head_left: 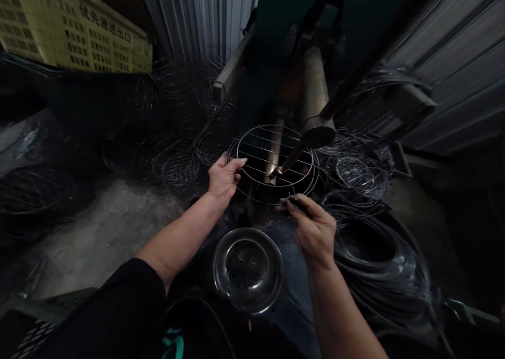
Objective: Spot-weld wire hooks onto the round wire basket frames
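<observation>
Room to move is tight on the right, where a coil of wire (394, 269) and tangled wire rings (361, 175) crowd close beside the right forearm; on the left, a stretch of concrete floor (106, 227) shows between the left forearm and some dark wire racks. A steel bowl (220, 264) sits between the forearms, and a thick metal cylinder (315, 91) hangs over the work. The left hand (224, 177) pinches the left rim of a round wire rack (258, 161) between thumb and fingers. The right hand (315, 225) has its fingertips drawn together just beside the near rim; what they grip is too dark to tell. The rack, thin parallel wires across rings, lies between a slanting electrode (292, 158) and a lower bar (278, 133), with an orange glow at the electrode's tip.
</observation>
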`<state>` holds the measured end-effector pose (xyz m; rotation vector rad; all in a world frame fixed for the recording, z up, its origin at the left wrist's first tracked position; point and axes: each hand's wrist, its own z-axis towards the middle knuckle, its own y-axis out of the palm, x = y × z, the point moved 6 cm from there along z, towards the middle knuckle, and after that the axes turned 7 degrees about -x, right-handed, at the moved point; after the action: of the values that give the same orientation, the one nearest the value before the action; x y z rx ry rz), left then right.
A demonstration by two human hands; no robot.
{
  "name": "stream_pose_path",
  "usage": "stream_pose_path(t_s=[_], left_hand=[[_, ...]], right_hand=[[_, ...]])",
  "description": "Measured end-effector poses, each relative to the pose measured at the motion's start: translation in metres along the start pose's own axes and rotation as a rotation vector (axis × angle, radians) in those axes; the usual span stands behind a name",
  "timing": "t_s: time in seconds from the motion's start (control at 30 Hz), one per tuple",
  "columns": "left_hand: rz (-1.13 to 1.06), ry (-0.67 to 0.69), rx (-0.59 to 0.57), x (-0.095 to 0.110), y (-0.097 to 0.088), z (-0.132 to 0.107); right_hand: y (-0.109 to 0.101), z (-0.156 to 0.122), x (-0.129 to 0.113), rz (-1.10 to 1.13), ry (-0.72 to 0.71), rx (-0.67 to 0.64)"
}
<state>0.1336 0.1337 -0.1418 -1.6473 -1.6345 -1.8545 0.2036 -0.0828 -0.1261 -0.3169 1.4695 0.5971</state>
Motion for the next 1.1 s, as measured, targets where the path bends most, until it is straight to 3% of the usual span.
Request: stream_pose_path(t_s=[0.27,0.77,1.1], left_hand=[[0.019,0.025,0.024,0.010,0.003,0.000],[0.006,-0.022,0.043,0.012,0.005,0.012],[0.096,-0.002,0.003,0.012,0.008,0.025]], right_hand=[[0.017,0.022,0.010,-0.256,0.184,0.039],[0.023,0.017,0.012,-0.174,0.019,0.192],[0.025,0.024,0.013,-0.159,0.050,0.218]])
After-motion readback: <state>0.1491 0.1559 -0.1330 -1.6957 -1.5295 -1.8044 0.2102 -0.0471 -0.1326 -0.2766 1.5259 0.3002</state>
